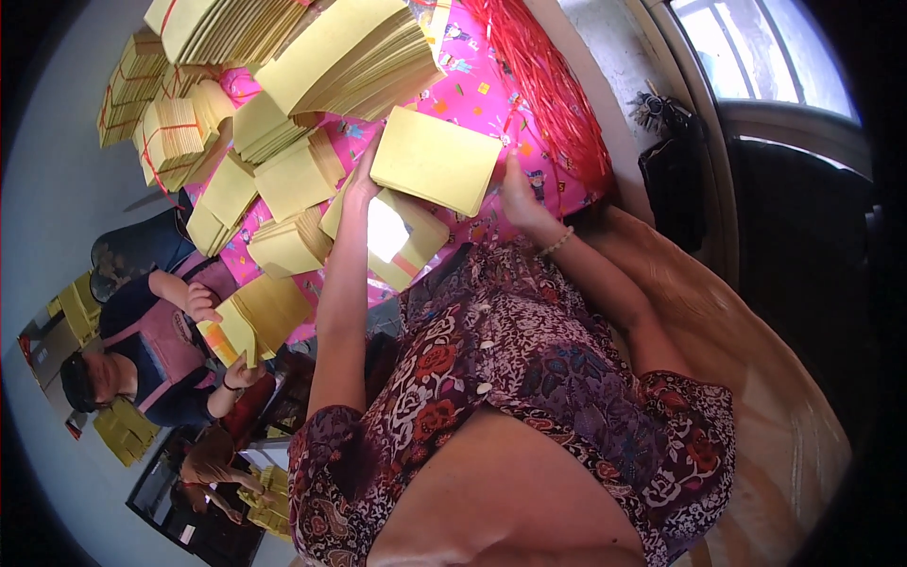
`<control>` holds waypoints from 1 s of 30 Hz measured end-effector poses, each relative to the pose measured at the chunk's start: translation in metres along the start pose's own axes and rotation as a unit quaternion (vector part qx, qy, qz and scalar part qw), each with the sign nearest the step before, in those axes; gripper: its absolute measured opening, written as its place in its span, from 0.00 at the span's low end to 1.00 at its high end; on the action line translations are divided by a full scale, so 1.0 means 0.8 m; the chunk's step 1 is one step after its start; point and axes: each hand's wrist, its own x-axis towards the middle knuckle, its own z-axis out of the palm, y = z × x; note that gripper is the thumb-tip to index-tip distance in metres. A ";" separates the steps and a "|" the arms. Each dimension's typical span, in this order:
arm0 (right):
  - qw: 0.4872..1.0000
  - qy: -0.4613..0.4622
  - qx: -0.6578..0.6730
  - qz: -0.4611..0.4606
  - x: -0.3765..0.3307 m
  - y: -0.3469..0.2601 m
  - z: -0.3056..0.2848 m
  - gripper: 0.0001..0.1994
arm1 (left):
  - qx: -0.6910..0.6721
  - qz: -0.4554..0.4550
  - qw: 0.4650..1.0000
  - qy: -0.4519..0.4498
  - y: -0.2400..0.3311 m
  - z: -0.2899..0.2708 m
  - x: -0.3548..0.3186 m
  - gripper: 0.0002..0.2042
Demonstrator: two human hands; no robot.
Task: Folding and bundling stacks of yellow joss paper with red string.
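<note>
Near the bench's [478, 87] front edge, loose yellow pieces [425, 225] are spread. Over them, a yellow stack [439, 159] is grasped along its left side by the left hand [363, 178]; whether it is touched by the right hand [521, 196] cannot be told. With no band visible, its sheets could be splayed by a slackened grip. Along the right edge, red strings [557, 113] could be snagged by the bracelet [556, 242].

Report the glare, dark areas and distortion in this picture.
In the head view, the pale glass window at upper right is washed out; the dark area beneath it shows little detail; the grey upright frame beside it bows with the fisheye; a white patch below the held yellow rectangular paper stack looks overexposed.
</note>
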 end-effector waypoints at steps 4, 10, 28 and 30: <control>0.991 0.025 -0.130 -0.014 0.068 -0.015 -0.046 0.35 | -0.027 0.135 0.986 0.096 -0.002 -0.016 -0.030 0.31; 0.887 -0.160 -0.433 -0.010 0.079 -0.112 -0.016 0.35 | -0.248 0.131 0.908 0.312 -0.061 0.055 -0.116 0.34; 0.820 -0.344 -0.452 0.071 0.037 -0.120 0.084 0.32 | -0.420 0.077 0.904 -0.028 -0.070 0.131 -0.113 0.29; 0.812 -0.338 -0.470 0.078 0.024 -0.130 0.092 0.33 | -0.436 0.067 0.897 -0.016 -0.065 0.133 -0.115 0.29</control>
